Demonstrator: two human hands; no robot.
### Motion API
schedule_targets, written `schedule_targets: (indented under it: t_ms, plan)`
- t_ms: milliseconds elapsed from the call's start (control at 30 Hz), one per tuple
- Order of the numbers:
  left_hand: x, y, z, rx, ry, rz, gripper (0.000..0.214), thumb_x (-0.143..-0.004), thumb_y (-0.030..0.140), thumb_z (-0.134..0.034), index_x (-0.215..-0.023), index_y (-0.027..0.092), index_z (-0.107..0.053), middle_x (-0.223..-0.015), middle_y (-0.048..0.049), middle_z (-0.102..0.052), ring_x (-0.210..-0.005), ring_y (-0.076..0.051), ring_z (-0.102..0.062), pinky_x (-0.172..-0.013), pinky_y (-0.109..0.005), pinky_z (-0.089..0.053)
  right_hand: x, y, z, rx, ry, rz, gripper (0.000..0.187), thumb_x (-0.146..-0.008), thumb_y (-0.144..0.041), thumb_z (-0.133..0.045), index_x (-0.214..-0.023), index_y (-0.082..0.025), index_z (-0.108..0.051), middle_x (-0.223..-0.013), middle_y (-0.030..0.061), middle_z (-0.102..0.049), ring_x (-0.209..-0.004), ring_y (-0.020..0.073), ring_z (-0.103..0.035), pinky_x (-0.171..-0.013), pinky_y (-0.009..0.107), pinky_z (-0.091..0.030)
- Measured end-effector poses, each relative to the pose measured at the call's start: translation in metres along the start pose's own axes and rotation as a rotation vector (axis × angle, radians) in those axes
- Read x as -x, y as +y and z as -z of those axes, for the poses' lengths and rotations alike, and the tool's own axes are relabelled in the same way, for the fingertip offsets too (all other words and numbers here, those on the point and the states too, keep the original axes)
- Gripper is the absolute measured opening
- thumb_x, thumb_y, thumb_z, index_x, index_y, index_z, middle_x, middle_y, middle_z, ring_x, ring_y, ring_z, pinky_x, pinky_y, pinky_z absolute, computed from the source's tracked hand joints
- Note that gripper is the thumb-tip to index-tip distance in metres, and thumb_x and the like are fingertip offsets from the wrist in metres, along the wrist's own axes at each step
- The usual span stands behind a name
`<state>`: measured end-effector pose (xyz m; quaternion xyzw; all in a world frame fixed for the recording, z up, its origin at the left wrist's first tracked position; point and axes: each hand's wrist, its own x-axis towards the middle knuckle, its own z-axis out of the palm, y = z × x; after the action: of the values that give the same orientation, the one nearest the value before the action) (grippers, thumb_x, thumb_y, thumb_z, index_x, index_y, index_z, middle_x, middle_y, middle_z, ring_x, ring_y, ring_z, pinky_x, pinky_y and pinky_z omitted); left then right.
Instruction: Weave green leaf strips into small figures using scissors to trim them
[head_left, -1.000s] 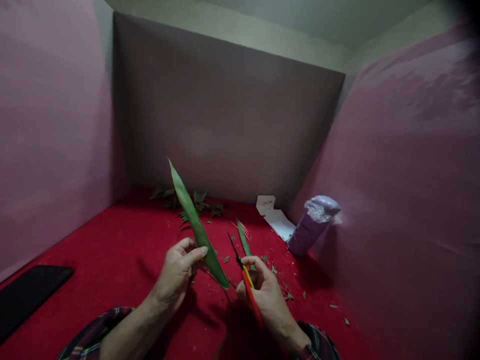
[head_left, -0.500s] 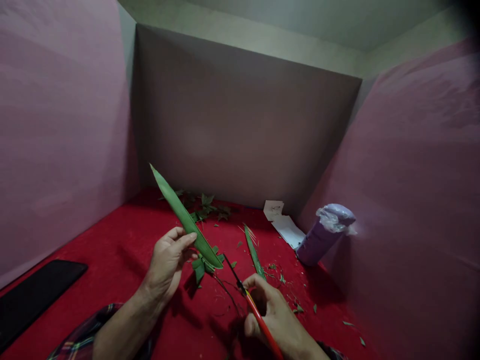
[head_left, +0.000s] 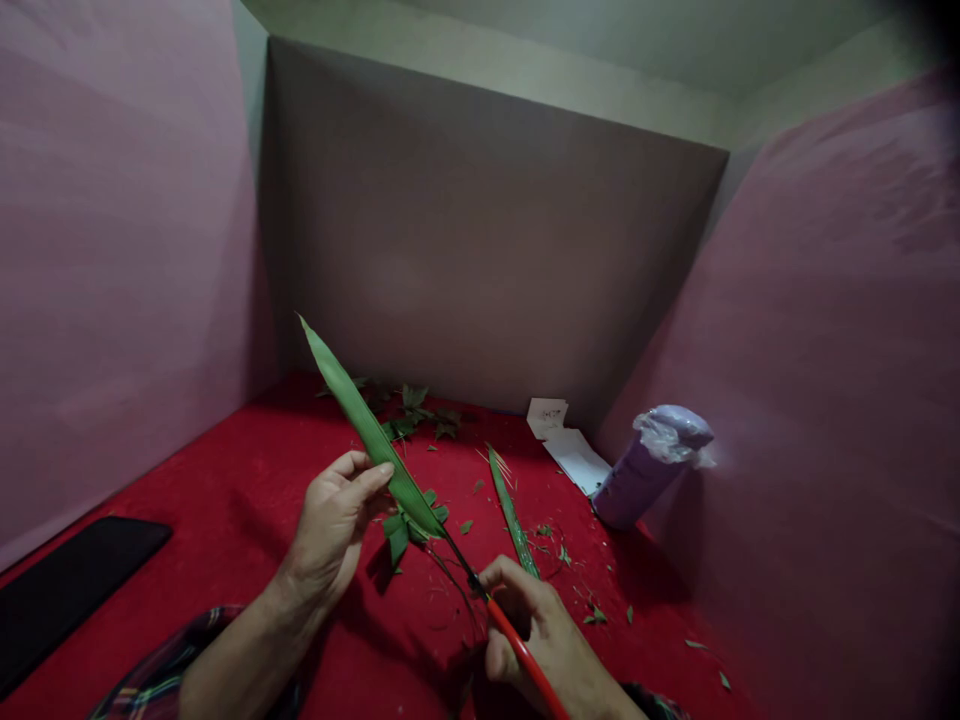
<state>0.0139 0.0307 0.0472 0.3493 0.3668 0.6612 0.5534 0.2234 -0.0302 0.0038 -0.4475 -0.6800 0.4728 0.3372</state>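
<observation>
Pinched between the thumb and fingers of my left hand (head_left: 337,520) is a long green leaf (head_left: 360,425), its pointed tip up and to the left. My right hand (head_left: 536,625) is closed round the red handles of a pair of scissors (head_left: 517,640). The dark scissor blades meet the leaf's lower end. Below the leaf, a sprig of dark green leaves (head_left: 397,535) with thin stems lies on the red cloth (head_left: 247,470). A second long leaf (head_left: 511,515) lies to the right, beyond my right hand.
A black flat object (head_left: 82,560) lies at the left. Cut leaf bits (head_left: 596,615) are scattered at the right. Leafy sprigs (head_left: 412,405) lie at the back, near white papers (head_left: 574,455) and a purple roll in clear plastic (head_left: 649,470). Pink walls stand on both sides.
The scissors have moved slightly left, and their blades have come together at the leaf's lower end. My left hand still holds the leaf in nearly the same place.
</observation>
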Motion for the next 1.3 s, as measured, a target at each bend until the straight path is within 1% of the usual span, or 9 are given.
schedule_targets:
  t_ms: [133, 233, 433, 633, 867, 1000, 1200, 1300]
  plan:
    - [0.000, -0.003, -0.001, -0.004, -0.001, 0.011, 0.015, -0.062, 0.020, -0.071, -0.068, 0.014, -0.058, -0.061, 0.0015, -0.063, -0.053, -0.011, -0.058, -0.051, -0.021, -0.047, 0.000, -0.004, 0.000, -0.104, -0.049, 0.035, 0.047, -0.067, -0.063, -0.058, -0.081, -0.020, -0.045, -0.055, -0.0070, -0.041, -0.052, 0.0091, -0.028, -0.048, 0.022, -0.022]
    - [0.001, -0.003, -0.003, -0.011, -0.003, 0.012, 0.016, -0.061, 0.020, -0.071, -0.068, 0.014, -0.058, -0.061, 0.0008, -0.063, -0.053, -0.012, -0.058, -0.051, -0.022, -0.048, 0.000, -0.005, 0.000, -0.131, -0.062, 0.043, 0.053, -0.066, -0.069, -0.054, -0.082, -0.019, -0.043, -0.055, -0.0068, -0.040, -0.051, 0.0088, -0.028, -0.048, 0.022, -0.022]
    - [0.002, -0.001, -0.003, 0.006, 0.010, -0.005, 0.017, -0.060, 0.021, -0.072, -0.068, 0.014, -0.059, -0.061, 0.0011, -0.064, -0.054, -0.013, -0.059, -0.053, -0.023, -0.049, 0.001, 0.001, 0.001, -0.033, -0.066, 0.043, 0.055, -0.069, -0.072, -0.047, -0.084, -0.019, -0.044, -0.057, -0.0069, -0.033, -0.053, 0.0092, -0.023, -0.048, 0.023, -0.020]
    - [0.001, -0.003, -0.002, -0.016, 0.007, -0.027, 0.016, -0.063, 0.020, -0.070, -0.071, 0.014, -0.058, -0.062, 0.0010, -0.064, -0.054, -0.012, -0.059, -0.054, -0.024, -0.050, 0.001, 0.006, -0.001, -0.048, -0.070, 0.039, 0.060, -0.066, -0.076, -0.043, -0.086, -0.020, -0.043, -0.062, -0.0066, -0.030, -0.056, 0.0097, -0.023, -0.049, 0.023, -0.020]
    - [0.003, -0.004, -0.005, -0.021, 0.007, -0.031, 0.015, -0.063, 0.019, -0.071, -0.070, 0.014, -0.058, -0.062, 0.0013, -0.064, -0.054, -0.012, -0.058, -0.053, -0.022, -0.049, 0.002, 0.000, 0.001, -0.028, -0.093, 0.036, 0.060, -0.067, -0.077, -0.041, -0.087, -0.020, -0.043, -0.061, -0.0067, -0.028, -0.056, 0.0101, -0.022, -0.049, 0.023, -0.020]
    - [0.005, -0.005, -0.004, -0.024, -0.011, -0.018, 0.015, -0.064, 0.019, -0.070, -0.070, 0.014, -0.058, -0.062, 0.0012, -0.064, -0.053, -0.011, -0.058, -0.053, -0.022, -0.049, 0.002, 0.000, 0.001, -0.017, -0.071, 0.040, 0.059, -0.068, -0.076, -0.041, -0.084, -0.020, -0.042, -0.061, -0.0067, -0.029, -0.056, 0.0097, -0.022, -0.049, 0.023, -0.020]
    - [0.005, -0.007, -0.007, -0.031, -0.003, -0.016, 0.015, -0.064, 0.019, -0.070, -0.071, 0.013, -0.058, -0.062, 0.0015, -0.064, -0.053, -0.011, -0.058, -0.053, -0.021, -0.048, 0.002, 0.000, 0.000, -0.020, -0.078, 0.064, 0.058, -0.069, -0.076, -0.040, -0.084, -0.019, -0.042, -0.061, -0.0067, -0.030, -0.056, 0.0092, -0.023, -0.048, 0.022, -0.019]
    - [0.005, -0.009, -0.006, -0.049, -0.012, -0.019, 0.014, -0.065, 0.018, -0.069, -0.071, 0.013, -0.057, -0.063, 0.0016, -0.064, -0.054, -0.011, -0.058, -0.052, -0.021, -0.048, 0.002, 0.001, 0.001, -0.008, -0.069, 0.060, 0.059, -0.068, -0.076, -0.041, -0.084, -0.019, -0.042, -0.060, -0.0070, -0.029, -0.055, 0.0090, -0.022, -0.048, 0.022, -0.019]
